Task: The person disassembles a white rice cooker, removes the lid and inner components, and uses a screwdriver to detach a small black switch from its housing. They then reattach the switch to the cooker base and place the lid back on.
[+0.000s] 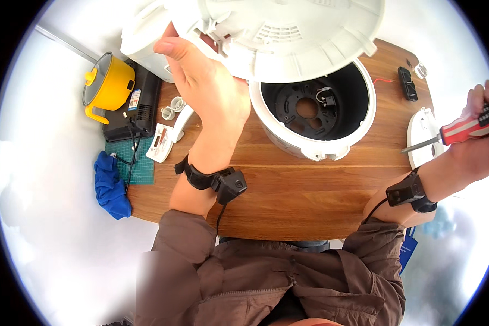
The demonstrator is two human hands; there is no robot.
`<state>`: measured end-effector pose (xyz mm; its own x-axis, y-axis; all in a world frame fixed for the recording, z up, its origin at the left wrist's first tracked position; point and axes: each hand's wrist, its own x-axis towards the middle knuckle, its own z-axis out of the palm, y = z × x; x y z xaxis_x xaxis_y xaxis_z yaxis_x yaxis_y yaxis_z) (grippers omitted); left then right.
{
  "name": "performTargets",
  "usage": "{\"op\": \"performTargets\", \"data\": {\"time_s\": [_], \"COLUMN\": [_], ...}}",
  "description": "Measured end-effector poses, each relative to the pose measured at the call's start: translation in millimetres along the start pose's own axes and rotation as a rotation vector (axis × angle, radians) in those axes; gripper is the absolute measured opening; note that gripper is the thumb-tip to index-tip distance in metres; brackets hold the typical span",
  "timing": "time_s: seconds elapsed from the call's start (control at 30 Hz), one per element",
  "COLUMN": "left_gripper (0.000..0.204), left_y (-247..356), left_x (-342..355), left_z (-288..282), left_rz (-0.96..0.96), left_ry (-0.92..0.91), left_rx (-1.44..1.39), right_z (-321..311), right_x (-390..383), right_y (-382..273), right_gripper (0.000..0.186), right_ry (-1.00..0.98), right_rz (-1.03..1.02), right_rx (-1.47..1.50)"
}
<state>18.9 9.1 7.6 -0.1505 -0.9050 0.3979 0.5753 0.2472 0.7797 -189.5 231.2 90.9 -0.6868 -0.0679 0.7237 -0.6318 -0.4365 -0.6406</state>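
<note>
A white rice cooker body (pixel 293 142) stands on the wooden table with its dark inside showing. At its bottom are a round hole and a small part with a pale wire. Over its far rim is a large white lid (pixel 309 32), with slots and tabs on the side facing me. My left hand (pixel 212 81) is closed at the lid's left edge, thumb up; the other fingers are mostly hidden. Out at the right, my right hand (pixel 478 122) grips a red-and-white screwdriver (pixel 456 130), its metal shaft pointing left over a white curved plastic piece (pixel 420 157).
On the left are a yellow pot (pixel 117 81), a black box (pixel 146 117), a green mat (pixel 142 171), a blue cloth (pixel 111 187), a white control panel (pixel 160 142) and small clear caps (pixel 168 113). A black part (pixel 407 84) and red wire (pixel 383 80) lie far right.
</note>
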Motion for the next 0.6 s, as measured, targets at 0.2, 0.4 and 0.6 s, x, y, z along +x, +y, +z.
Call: {"op": "performTargets", "data": {"time_s": [0.2,0.4,0.6], "left_gripper": [0.086,0.076,0.033], "left_y": [13,3,13], "left_x": [-17,-23,-15], "left_z": [17,12,17], "left_rz": [-0.139,-0.153,-0.119], "left_ry": [-0.067,-0.262,-0.696], "left_rx": [-0.178,-0.318,0.361], "right_z": [7,35,-34], "right_x": [-19,-28,2], "right_y": [17,6,35], "right_gripper": [0.039,0.045,0.054], "right_ry": [-0.326,-0.304,-0.056], "right_rz": [0.127,0.344,0.188], "right_rx": [-0.618,-0.746,-0.856]}}
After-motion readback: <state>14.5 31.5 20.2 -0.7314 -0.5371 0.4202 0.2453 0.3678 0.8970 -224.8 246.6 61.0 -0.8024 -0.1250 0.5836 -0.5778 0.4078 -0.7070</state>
